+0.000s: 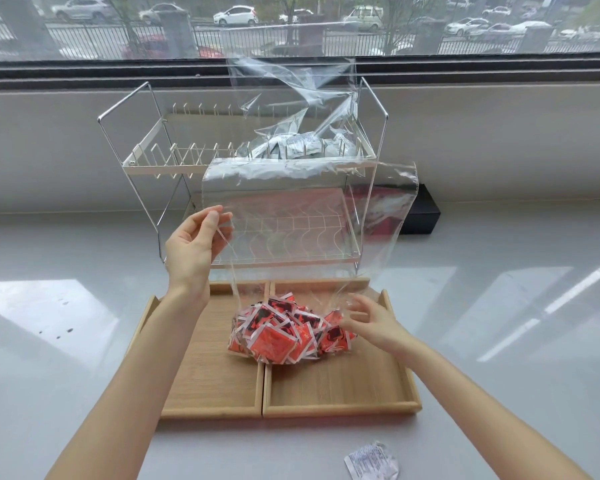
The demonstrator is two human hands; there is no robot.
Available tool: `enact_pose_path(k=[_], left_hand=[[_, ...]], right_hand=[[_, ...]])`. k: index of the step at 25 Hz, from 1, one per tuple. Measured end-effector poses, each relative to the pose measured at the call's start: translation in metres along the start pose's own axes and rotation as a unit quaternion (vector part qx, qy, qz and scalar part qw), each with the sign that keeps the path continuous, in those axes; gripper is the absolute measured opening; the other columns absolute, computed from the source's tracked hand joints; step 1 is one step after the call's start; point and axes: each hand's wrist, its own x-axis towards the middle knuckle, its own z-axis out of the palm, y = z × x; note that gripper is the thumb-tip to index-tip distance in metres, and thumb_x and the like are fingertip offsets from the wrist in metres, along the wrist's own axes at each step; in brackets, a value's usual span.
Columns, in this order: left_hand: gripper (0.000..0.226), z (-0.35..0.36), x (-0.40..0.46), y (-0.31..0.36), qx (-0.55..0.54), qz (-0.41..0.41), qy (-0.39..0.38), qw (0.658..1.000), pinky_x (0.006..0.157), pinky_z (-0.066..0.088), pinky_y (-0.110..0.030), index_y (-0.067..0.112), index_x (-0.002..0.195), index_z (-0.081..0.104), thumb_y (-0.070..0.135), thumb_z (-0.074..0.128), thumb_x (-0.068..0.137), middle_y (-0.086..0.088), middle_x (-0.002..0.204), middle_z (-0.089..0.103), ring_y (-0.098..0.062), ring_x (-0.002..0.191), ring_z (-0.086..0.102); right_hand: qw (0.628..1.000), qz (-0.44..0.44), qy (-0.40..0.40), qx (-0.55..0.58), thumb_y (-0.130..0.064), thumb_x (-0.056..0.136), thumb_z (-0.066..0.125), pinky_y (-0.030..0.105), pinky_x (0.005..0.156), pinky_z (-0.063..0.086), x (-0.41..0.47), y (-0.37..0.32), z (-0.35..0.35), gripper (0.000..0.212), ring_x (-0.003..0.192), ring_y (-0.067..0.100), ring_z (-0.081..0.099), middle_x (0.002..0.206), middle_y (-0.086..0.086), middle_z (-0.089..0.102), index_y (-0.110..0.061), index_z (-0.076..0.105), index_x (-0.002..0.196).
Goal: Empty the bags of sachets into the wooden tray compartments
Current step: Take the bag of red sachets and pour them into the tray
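A clear plastic bag stands tall over a two-compartment wooden tray. Its lower end bulges with several red and white sachets, resting across the tray's centre divider. My left hand pinches the bag's left edge, high up. Beside the sachets, my right hand touches the bag's lower right with fingers spread; whether it grips the film is unclear. A second clear bag holding white sachets sits on the top shelf of the wire rack.
The white wire dish rack stands just behind the tray on a glossy grey counter. A single white sachet lies on the counter at the near right. A black box sits behind the rack's right side. A window runs along the back.
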Motion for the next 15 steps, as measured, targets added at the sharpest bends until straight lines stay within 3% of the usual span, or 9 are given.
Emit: enact_pose_path(k=[4, 7, 9, 11, 13, 15], left_hand=[[0.018, -0.003, 0.000, -0.008, 0.002, -0.018, -0.042, 0.999, 0.067, 0.053, -0.015, 0.022, 0.087, 0.063, 0.029, 0.046, 0.092, 0.012, 0.072, 0.075, -0.003, 0.073, 0.069], [0.032, -0.016, -0.007, -0.020, 0.032, -0.032, -0.082, 0.996, 0.083, 0.050, -0.022, 0.029, 0.098, 0.059, 0.053, 0.049, 0.079, 0.009, 0.090, 0.073, -0.008, 0.095, 0.066], [0.064, -0.029, -0.019, -0.035, 0.118, -0.067, -0.133, 0.982, 0.093, 0.043, -0.025, 0.033, 0.112, 0.052, 0.072, 0.052, 0.062, 0.009, 0.115, 0.063, -0.008, 0.110, 0.058], [0.086, -0.039, -0.034, -0.055, 0.226, -0.119, -0.199, 0.946, 0.094, 0.036, -0.021, 0.029, 0.131, 0.039, 0.071, 0.056, 0.058, 0.007, 0.132, 0.048, -0.007, 0.116, 0.047], [0.079, -0.044, -0.045, -0.076, 0.282, -0.141, -0.234, 0.920, 0.089, 0.035, -0.011, 0.023, 0.138, 0.032, 0.047, 0.065, 0.070, 0.007, 0.135, 0.042, -0.006, 0.117, 0.041], [0.071, -0.044, -0.050, -0.089, 0.301, -0.142, -0.228, 0.915, 0.090, 0.033, -0.011, 0.022, 0.138, 0.031, 0.024, 0.067, 0.077, 0.009, 0.130, 0.040, -0.006, 0.117, 0.039]], right_hand=[[0.998, 0.026, 0.055, 0.009, -0.018, 0.086, 0.059, 0.010, 0.057, 0.043, 0.012, -0.003, 0.022, 0.049, 0.102, 0.012, 0.048, 0.132, 0.009, 0.049, -0.012, 0.040, 0.131], [0.996, 0.027, 0.080, 0.019, -0.018, 0.088, 0.057, 0.004, 0.047, 0.042, 0.018, 0.001, 0.032, 0.044, 0.098, 0.015, 0.048, 0.130, 0.015, 0.048, -0.006, 0.041, 0.128], [0.996, 0.032, 0.083, 0.015, -0.021, 0.088, 0.056, 0.005, 0.049, 0.040, 0.019, 0.006, 0.035, 0.046, 0.098, 0.013, 0.047, 0.131, 0.013, 0.048, -0.008, 0.040, 0.129], [0.996, 0.049, 0.074, 0.024, -0.024, 0.088, 0.057, 0.005, 0.054, 0.040, 0.016, 0.011, 0.036, 0.049, 0.099, 0.013, 0.049, 0.129, 0.011, 0.050, -0.008, 0.039, 0.131], [0.995, 0.060, 0.076, 0.036, -0.025, 0.087, 0.059, 0.011, 0.071, 0.041, 0.013, 0.016, 0.038, 0.051, 0.111, 0.018, 0.052, 0.131, 0.011, 0.050, -0.008, 0.041, 0.130], [0.994, 0.067, 0.078, 0.033, -0.024, 0.086, 0.059, 0.018, 0.083, 0.037, 0.012, 0.020, 0.038, 0.051, 0.122, 0.020, 0.048, 0.131, 0.010, 0.050, -0.008, 0.041, 0.131]])
